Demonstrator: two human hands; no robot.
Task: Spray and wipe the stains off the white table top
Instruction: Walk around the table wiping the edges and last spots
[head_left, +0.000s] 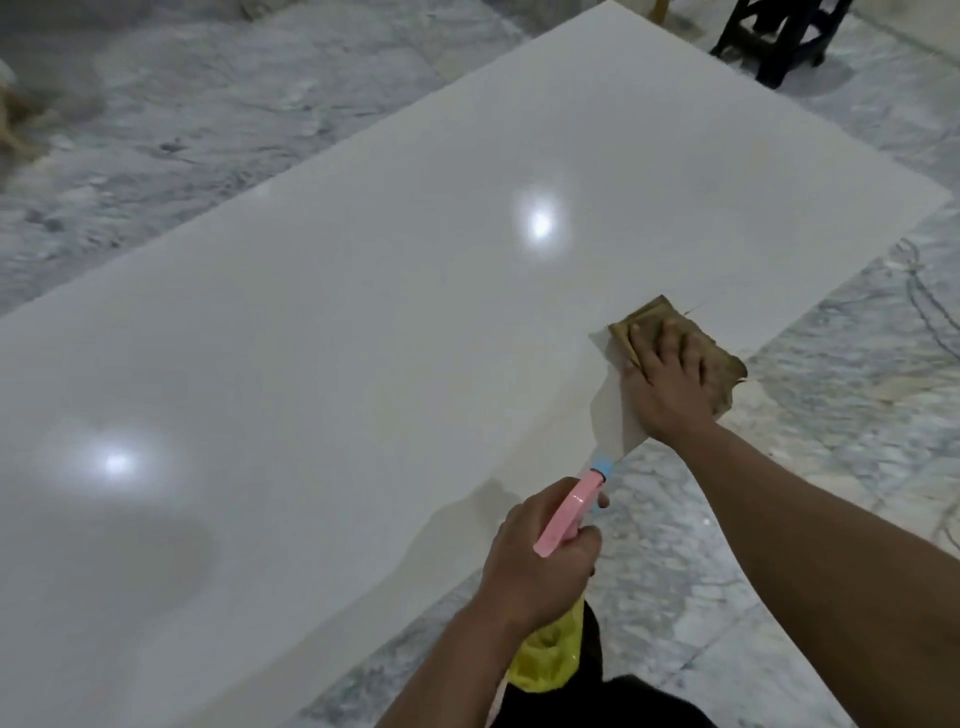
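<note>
Open: white table top (363, 312) left and far of hands | Blocking: cloth (722, 358) at near-right edge | dark stool (779, 36) beyond far corner

The cloth (675, 353) lies on the worktop (363, 312) at its right edge, under the right hand (670, 384). The spray bottle (566, 525), in the left hand (540, 561), sits nearer, just off that edge. A stool (779, 36) stands on the floor (156, 130) beyond the far corner.

- No readable text, label, brand, number or sign anywhere in view.
- Pink spray head with pale blue nozzle (570, 510): plain, unmarked.
- Yellow translucent bottle body (545, 657): blurred, no lettering legible.
- Glossy white table top (322, 332): only light reflections, no markings.
</note>
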